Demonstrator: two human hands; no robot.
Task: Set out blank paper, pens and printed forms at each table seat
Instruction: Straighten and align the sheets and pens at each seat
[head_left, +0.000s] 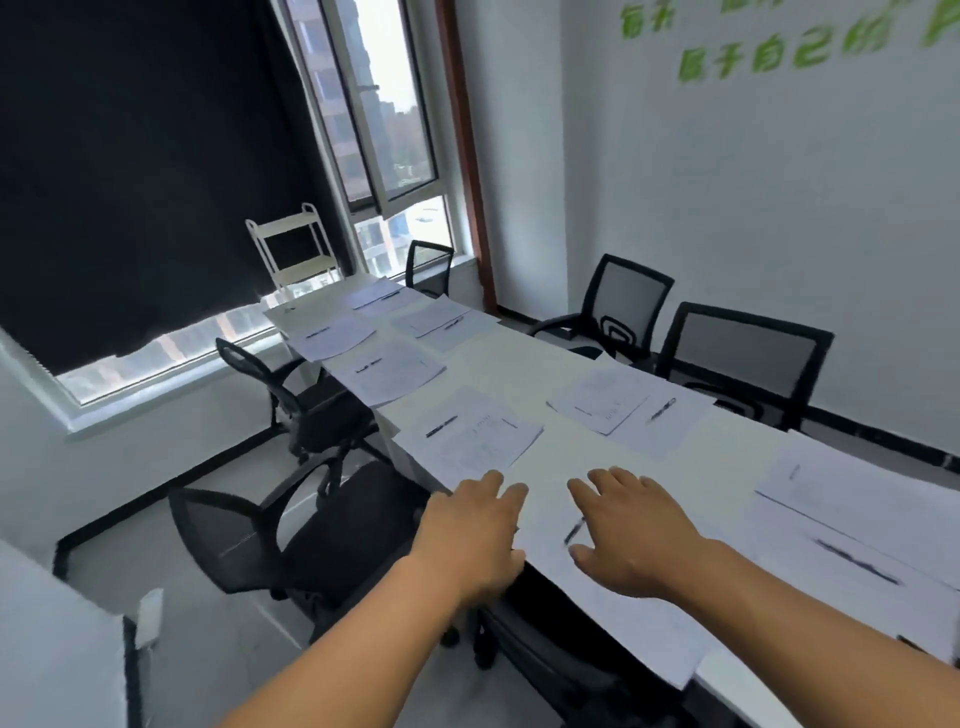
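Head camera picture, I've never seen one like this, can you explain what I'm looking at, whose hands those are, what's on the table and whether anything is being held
This is one picture from a wide-angle camera worn on a person's head, looking forward and down, so the two bare arms reaching in from the bottom are the wearer's own. There is no robot.

The long white table runs away toward the window. Along both sides lie sets of paper with a pen on each, for example one set on the left side and another across from it. Some sheets show printed text; it is too blurred to read. Black mesh chairs stand around the table.

The left hand is spread near the table's edge. The right hand is spread over the nearest sheet, beside a pen. Neither hand holds anything.
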